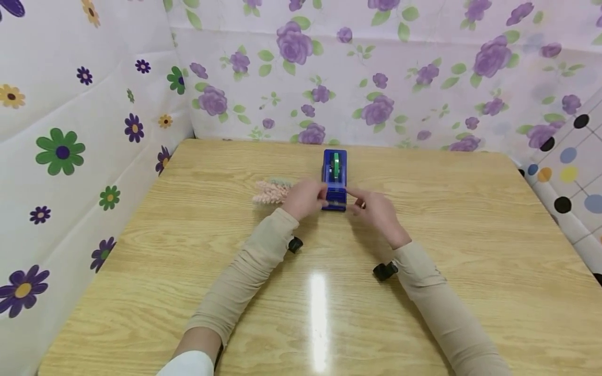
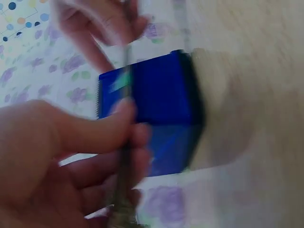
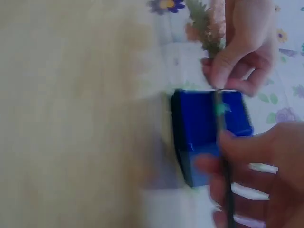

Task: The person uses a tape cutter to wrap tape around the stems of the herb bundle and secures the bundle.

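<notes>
A blue tape dispenser (image 1: 328,180) with a green roll (image 1: 336,166) stands on the table, beyond and between the two hands. A thin dark stem (image 3: 221,126) crosses close before the dispenser. My left hand (image 1: 303,198) pinches this stem at the end nearer the pink and grey-green artificial flowers (image 1: 270,193), which stick out to the left. Farther along the same stem, my right hand (image 1: 376,211) grips it between thumb and curled fingers, seen large in the right wrist view. Both wrist views are blurred. A green patch shows right beside the stem there.
Wood-grain table (image 1: 211,261) spreads around both arms. Floral cloth (image 1: 301,73) hangs behind it, with more patterned cloth at the left and right sides. Black wrist devices (image 1: 385,271) sit under the beige sleeves.
</notes>
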A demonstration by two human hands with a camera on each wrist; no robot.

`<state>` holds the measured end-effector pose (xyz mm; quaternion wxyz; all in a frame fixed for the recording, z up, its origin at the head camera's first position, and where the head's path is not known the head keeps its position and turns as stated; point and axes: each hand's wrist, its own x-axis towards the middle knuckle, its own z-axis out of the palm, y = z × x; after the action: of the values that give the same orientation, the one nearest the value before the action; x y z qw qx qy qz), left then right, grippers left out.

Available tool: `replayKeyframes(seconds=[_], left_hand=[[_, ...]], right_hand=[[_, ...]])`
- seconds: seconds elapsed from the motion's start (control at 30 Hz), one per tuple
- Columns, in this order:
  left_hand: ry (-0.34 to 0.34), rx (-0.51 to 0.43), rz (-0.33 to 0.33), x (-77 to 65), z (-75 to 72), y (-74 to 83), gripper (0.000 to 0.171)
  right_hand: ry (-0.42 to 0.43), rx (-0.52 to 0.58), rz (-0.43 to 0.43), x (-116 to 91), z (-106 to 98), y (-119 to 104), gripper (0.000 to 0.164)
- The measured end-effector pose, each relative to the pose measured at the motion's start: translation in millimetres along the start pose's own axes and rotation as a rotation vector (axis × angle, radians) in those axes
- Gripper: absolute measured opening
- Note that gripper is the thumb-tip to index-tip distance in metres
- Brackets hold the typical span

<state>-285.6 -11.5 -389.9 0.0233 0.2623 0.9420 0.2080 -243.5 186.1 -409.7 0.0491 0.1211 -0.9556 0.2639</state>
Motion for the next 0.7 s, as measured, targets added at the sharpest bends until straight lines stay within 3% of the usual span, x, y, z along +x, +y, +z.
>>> replayKeyframes(seconds=[0.13,0.27,0.4,0.53,0.6,0.7], left_hand=[[-0.066,-0.038,-0.011,-0.3,2.5,-3.4,0.021],[-0.076,-0.098,-0.011,-3.8,-5.7,-2.4,0.019],[-0.084,-0.203,-0.002,-9.9,-21.0,2.3,0.015],[-0.079,-0.228,0.049,-15.2,-35.6,9.7,0.013],[-0.081,-0.211,0.074,-17.1,-40.6,13.3,0.013],[-0.086,-0.186,0.087,-19.7,-45.8,17.5,0.012]], right_hand=[[-0.042,0.019,0.010,-0.4,1.9,4.9,0.050],[0.011,0.053,-0.029,-0.6,0.3,3.3,0.048],[0.208,0.087,-0.258,-1.0,-4.1,-3.3,0.029],[0.376,0.068,-0.521,-1.2,-8.0,-11.8,0.016],[0.401,0.060,-0.577,-1.9,-8.8,-15.2,0.015],[0.409,0.048,-0.589,-2.7,-8.5,-18.6,0.016]])
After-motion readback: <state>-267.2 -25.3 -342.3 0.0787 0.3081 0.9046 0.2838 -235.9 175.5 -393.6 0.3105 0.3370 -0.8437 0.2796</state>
